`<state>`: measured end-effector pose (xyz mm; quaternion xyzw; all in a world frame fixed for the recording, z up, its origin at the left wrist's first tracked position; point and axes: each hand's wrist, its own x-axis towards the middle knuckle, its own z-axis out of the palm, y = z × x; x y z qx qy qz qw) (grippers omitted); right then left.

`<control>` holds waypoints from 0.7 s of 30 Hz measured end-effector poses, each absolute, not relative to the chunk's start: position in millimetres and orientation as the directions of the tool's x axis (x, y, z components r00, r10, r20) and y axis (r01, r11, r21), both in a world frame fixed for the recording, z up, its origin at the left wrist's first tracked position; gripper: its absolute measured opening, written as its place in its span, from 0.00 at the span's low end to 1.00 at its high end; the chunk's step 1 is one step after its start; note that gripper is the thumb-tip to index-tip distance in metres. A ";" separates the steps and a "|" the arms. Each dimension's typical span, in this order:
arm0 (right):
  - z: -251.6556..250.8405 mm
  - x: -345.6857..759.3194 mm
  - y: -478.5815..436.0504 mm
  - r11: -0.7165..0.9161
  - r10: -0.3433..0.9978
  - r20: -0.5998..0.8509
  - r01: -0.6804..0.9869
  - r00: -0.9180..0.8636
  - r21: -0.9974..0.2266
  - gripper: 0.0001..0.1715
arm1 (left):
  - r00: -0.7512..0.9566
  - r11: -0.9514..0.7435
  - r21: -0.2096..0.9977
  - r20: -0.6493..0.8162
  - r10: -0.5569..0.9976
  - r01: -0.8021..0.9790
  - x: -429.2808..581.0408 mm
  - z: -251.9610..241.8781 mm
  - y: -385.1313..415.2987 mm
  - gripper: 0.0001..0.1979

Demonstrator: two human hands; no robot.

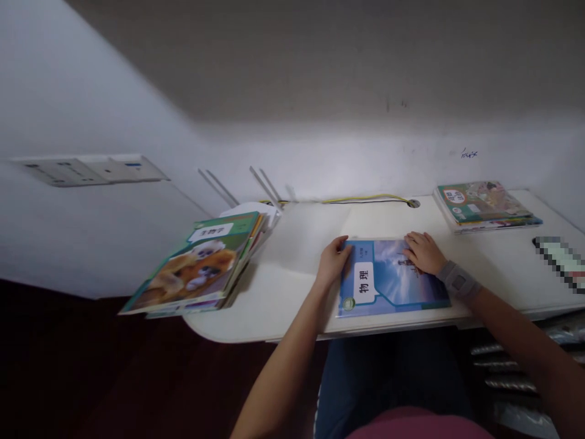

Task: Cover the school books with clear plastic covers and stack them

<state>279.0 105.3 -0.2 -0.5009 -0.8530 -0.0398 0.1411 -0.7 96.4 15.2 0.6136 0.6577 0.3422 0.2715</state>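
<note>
A blue book (393,286) with a white title label lies turned sideways near the front edge of the white table (260,311). At the book's upper left corner is my left hand (333,259), its fingers curled around the edge. My right hand (425,253) rests with fingers spread on the cover near the upper right edge; a grey band circles that wrist. To the left, a stack of books (196,265), topped by a green one picturing monkeys, hangs partly over the table's edge.
A smaller stack of books (489,204) lies at the back right, with a blurred phone-like object (564,259) in front of it. Behind the left stack stands a white device (251,209) with upright rods. Cables (365,199) run along the wall into a hole.
</note>
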 end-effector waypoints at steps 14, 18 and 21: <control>19.9 296.5 116.5 0.629 0.770 0.268 0.760 -0.579 -0.165 0.16 | 0.077 -0.022 0.914 -0.010 0.997 0.405 -18.3 49.6 111.4 0.14; 38.3 312.4 108.3 0.614 0.785 0.316 0.737 -0.533 -0.281 0.15 | -0.011 -0.066 0.932 0.074 0.997 0.356 -19.5 50.7 103.6 0.18; 52.2 324.9 104.9 0.559 0.829 0.342 0.693 -0.443 -0.456 0.13 | -0.015 -0.051 0.932 0.061 0.998 0.359 -17.4 47.3 100.9 0.22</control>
